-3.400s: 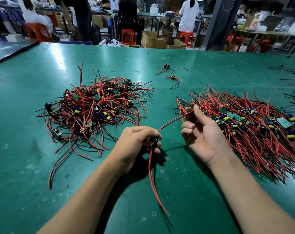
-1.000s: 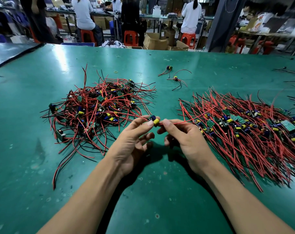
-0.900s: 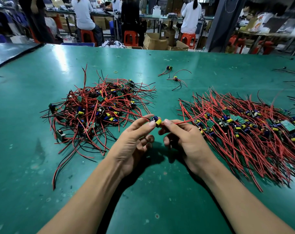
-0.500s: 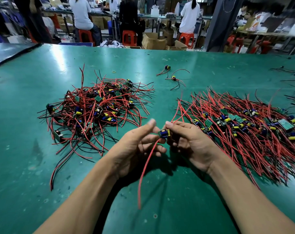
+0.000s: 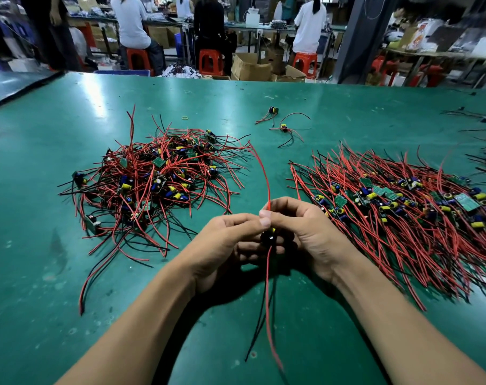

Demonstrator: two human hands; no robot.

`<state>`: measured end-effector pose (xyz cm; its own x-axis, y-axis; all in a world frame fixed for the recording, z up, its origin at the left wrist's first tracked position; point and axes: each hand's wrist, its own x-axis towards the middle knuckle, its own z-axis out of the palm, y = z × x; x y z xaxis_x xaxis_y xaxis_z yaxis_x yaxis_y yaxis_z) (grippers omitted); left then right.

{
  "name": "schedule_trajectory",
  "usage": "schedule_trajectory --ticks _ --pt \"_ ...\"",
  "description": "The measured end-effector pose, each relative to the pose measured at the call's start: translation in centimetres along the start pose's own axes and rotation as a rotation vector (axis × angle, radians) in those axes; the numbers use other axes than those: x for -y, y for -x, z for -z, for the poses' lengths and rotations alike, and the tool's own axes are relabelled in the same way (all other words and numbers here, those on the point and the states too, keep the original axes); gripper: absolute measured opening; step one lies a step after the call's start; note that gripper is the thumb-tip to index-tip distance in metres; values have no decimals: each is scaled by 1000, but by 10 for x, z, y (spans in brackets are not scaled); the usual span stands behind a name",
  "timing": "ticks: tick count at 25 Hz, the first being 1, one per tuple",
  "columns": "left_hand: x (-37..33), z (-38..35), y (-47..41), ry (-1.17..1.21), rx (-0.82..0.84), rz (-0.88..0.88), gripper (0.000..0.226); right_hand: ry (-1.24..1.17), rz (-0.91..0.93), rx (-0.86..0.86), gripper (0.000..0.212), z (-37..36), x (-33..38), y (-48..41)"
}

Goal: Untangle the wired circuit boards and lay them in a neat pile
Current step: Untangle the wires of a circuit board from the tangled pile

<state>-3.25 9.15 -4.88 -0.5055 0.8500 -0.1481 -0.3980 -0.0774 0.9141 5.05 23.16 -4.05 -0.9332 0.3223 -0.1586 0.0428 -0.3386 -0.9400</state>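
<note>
Untangling under way over the near middle of the bench (image 5: 236, 101). Left hand (image 5: 225, 245) and right hand (image 5: 305, 232) brought thumb to thumb, both pinching one small circuit board (image 5: 269, 237) by the fingertips, lifted off the green surface. Raised like this probably to let the leads fall clear: red wire (image 5: 267, 301) and black wire (image 5: 259, 315) dangling straight down from the board, upper red lead (image 5: 265, 176) arcing up and away towards the tangled heap (image 5: 158, 179) on the left. Free of that heap or caught in it: impossible to tell.

Neat pile (image 5: 389, 209) spread on the right, boards in a middle band, wires combed roughly parallel. Likely the destination, set just beside the right hand for a short reach. Stray board (image 5: 273, 110) and second stray board (image 5: 284, 128) farther back, apart from both heaps.

No tray or bin visible under either heap, everything lying loose on the bench. Cardboard boxes (image 5: 250, 69) on the floor beyond the far edge, contents too distant to make out.
</note>
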Motion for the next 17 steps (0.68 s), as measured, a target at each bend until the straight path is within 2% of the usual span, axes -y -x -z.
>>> schedule_trajectory --ticks 3,6,9,13,17 --pt "-1 -6 0 -35 -76 -17 6 0 -7 7 14 -1 -2 0" --pt "1 -12 0 -38 -158 -24 19 8 -11 -13 14 -2 -1 -1" --pt "1 -18 -1 -30 -210 -39 16 2 13 -44 19 -2 -1 -4" --pt "3 -17 -1 -96 -253 -107 15 29 27 -27 12 2 0 -2" --pt "3 -19 -1 -86 -298 -120 11 196 161 -125 10 1 -4 -3"
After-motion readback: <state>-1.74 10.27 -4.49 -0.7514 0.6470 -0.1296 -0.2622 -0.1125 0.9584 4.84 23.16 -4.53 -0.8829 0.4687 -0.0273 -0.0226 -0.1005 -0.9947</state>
